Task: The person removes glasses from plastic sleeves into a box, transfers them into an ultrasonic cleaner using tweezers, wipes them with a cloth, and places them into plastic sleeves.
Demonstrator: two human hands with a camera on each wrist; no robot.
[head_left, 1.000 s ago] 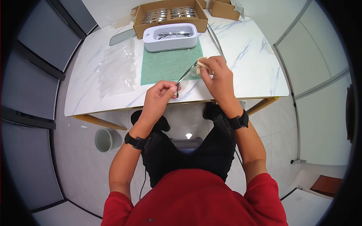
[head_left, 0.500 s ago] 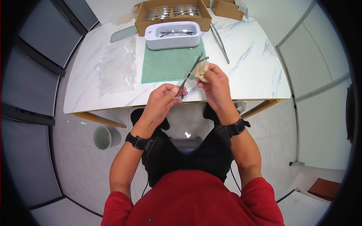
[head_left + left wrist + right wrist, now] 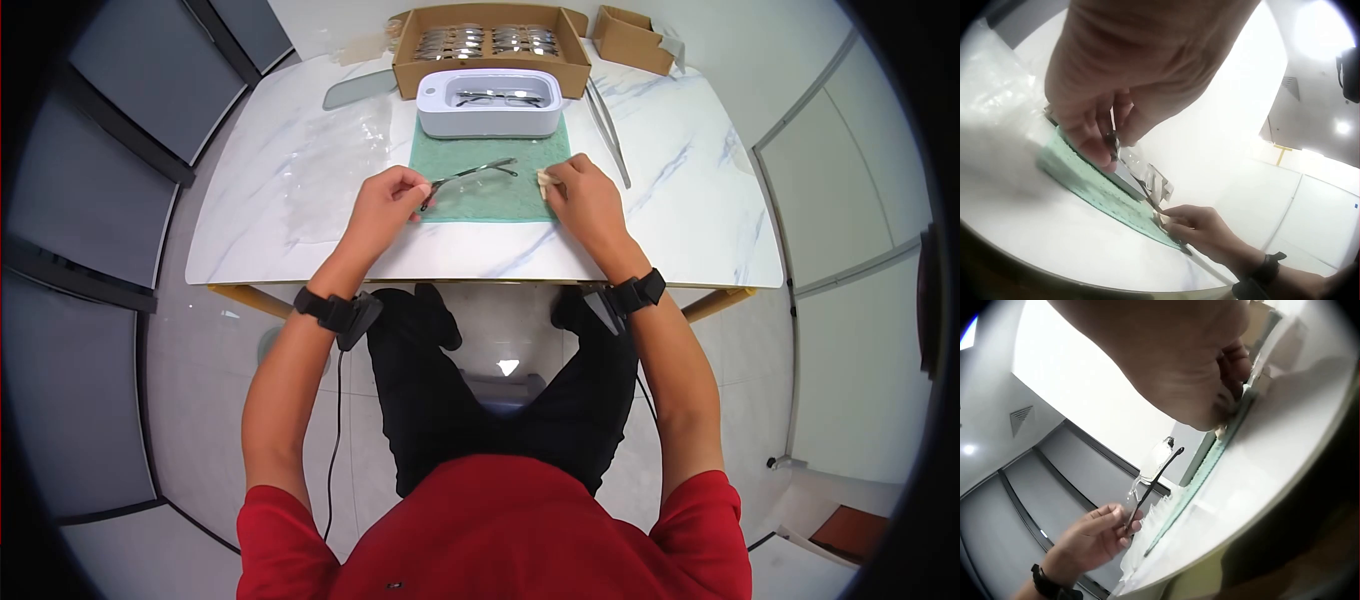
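Observation:
My left hand (image 3: 388,208) pinches a pair of eyeglasses (image 3: 466,174) by one end, and the rest of the frame reaches to the right over the green towel (image 3: 480,205). In the right wrist view a dark temple (image 3: 1159,474) and a clear lens stand out from the left fingers. My right hand (image 3: 590,205) pinches a small beige cloth (image 3: 545,184) near the towel's right edge, apart from the eyeglasses. Behind both hands, a white cleaner basin (image 3: 488,122) on the towel contains more eyeglasses (image 3: 500,98).
A cardboard box (image 3: 408,82) with rows of wrapped eyeglasses stands behind the basin. Clear plastic bags (image 3: 335,175) lie at the left, below a grey-green lid-like piece (image 3: 360,90). Long grey strips (image 3: 608,130) and a smaller carton (image 3: 632,42) are at the right.
The cloth has come away from the eyeglasses. My left hand has moved left and forward with the eyeglasses, now pointing right; my right hand has shifted slightly forward and right with the cloth.

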